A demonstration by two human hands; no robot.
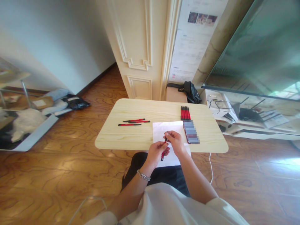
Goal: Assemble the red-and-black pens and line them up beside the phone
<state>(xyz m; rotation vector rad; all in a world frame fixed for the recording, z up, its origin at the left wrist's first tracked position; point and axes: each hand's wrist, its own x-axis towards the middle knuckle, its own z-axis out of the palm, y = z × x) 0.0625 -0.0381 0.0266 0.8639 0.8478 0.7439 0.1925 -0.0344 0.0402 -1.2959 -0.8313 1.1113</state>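
Over a white sheet of paper (160, 129), my left hand (157, 152) is closed around the barrel of a red and black pen (162, 157). My right hand (176, 142) pinches the same pen at its far end; the fingers partly hide that end. The paper lies on the small table, its near part hanging past the front edge. Left of the paper lie three red and black pens (134, 122), roughly side by side. At the back right, several more such pens (185, 113) stand out in a tight row. Just below that row is a phone (191, 132) with a blurred screen.
The pale wooden table (112, 134) has rounded corners. A black bag (191, 92) rests on a box behind it. To the right is a low cabinet with a router (250, 115) and cables. A white cord (211, 168) hangs by the table's right side.
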